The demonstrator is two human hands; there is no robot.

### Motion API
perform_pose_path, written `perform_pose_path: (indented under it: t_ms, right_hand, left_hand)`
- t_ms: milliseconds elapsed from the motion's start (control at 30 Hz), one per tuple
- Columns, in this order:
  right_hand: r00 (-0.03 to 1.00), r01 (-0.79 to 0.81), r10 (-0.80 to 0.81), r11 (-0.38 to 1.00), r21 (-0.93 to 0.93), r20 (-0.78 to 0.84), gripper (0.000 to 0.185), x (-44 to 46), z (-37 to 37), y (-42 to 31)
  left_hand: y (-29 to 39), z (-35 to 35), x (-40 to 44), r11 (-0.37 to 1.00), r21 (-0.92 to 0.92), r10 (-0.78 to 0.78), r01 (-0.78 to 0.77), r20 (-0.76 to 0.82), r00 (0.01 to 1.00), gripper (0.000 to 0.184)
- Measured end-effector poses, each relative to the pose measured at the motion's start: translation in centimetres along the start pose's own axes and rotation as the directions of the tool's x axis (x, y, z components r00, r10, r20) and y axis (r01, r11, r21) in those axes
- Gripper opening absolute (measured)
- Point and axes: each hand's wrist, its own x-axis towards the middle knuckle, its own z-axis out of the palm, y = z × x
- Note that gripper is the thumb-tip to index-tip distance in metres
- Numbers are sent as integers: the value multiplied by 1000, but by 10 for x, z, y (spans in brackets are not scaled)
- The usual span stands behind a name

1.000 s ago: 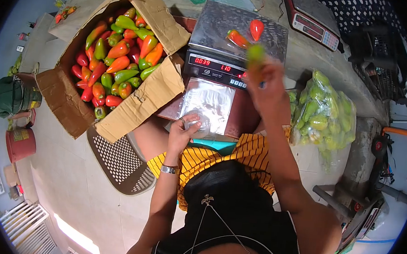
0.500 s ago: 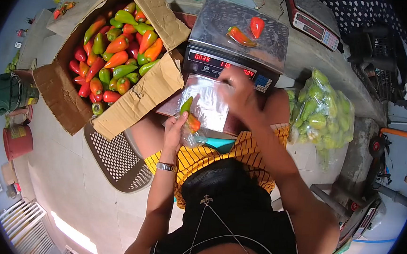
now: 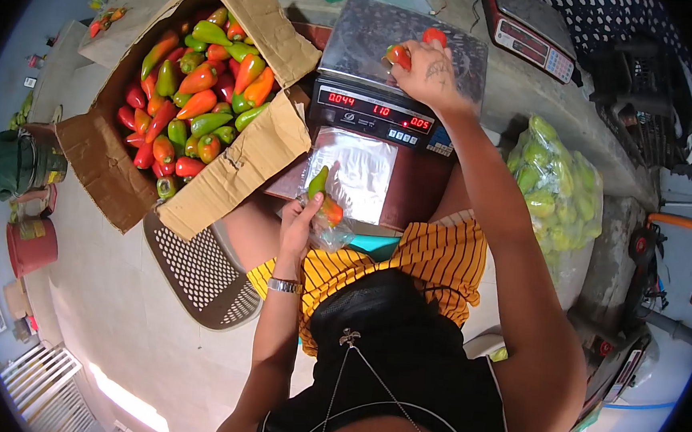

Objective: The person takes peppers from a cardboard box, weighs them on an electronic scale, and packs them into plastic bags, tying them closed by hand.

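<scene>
Our right hand has just reached a red pepper, pinching it between the front and back edges of the scale, while our left hand grips a green-tipped pepper and bag, leaving neither free.

Right arm outstretched, right hand curled, left hand clasped lower.

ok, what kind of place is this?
Probably a small produce packing or selling spot, judging by the lit digital scale, the open cardboard box of red and green peppers, and the clear bag of green produce.
</scene>
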Motion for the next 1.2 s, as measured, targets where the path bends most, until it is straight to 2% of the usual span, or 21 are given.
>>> perform_pose_path:
  t_ms: [33,100,133,167,200,300,367,433,533,567,667,700,767,833,867,900,1000,1033,1200]
  right_hand:
    - [993,-103,113,973,209,-36,32,0,-1,2]
    - [944,-246,330,763,598,-33,30,2,0,4]
    - [935,-221,352,484,847,43,31,7,-1,17]
    - [930,-181,346,135,974,125,33,13,-5,42]
    - [928,-127,314,-235,964,199,34,16,-8,59]
    - [862,-178,359,-445,878,357,33,15,-40,63]
    - [869,-241,424,-85,967,254,34,12,-38,52]
    - [879,-294,455,285,913,141,35,8,-34,43]
    - [914,-333,345,341,879,213,35,6,-33,42]
    - [875,-399,368,175,900,316,36,9,-20,48]
    - [846,-440,268,-135,888,460,39,15,-5,49]
    - [877,-409,316,93,908,362,39,14,3,47]
    - [930,-312,338,530,788,141,43,10,16,37]
    - [963,-107,222,835,539,-152,47,-2,13,22]
    - [954,-15,122,932,361,-275,49,-6,10,17]
    - [964,-17,120,919,394,-238,48,-7,14,17]
    - [957,-41,112,965,258,-266,46,-14,24,13]
    - [953,-45,128,956,290,-274,43,-15,25,11]
    - [949,-81,133,979,185,-287,42,-19,28,10]
  left_hand:
    - [2,4,0,1000,-4,5,-5,-10,1000,28]
    - [7,13,-3,1000,-15,19,-20,-40,999,29]
    - [6,12,-3,1000,-17,19,-20,-28,999,29]
    - [4,10,-2,1000,-19,17,-17,-17,1000,29]
    - [3,8,-3,1000,-20,15,-15,-4,1000,29]
    - [8,9,-5,1000,-6,-5,5,16,1000,28]
    - [6,8,-2,1000,19,1,-2,9,1000,29]
    - [-3,5,3,1000,29,2,-2,4,1000,29]
    - [-5,4,4,1000,26,-2,2,14,1000,29]
    - [-3,5,2,1000,22,-6,6,25,1000,29]
    - [0,7,0,1000,11,-13,13,12,1000,29]
    - [-1,6,0,1000,5,-16,16,-1,1000,29]
    - [0,6,-1,1000,8,-11,11,14,1000,28]
    - [-2,3,2,1000,27,-9,8,34,999,28]
    - [-9,-3,6,999,47,-10,8,44,999,27]
    - [-8,-3,7,998,68,-12,8,55,998,26]
    - [-6,-2,4,998,68,-24,20,54,998,27]
    - [-3,0,3,998,56,-15,12,42,999,27]
    - [-4,2,3,999,47,-11,9,46,999,28]
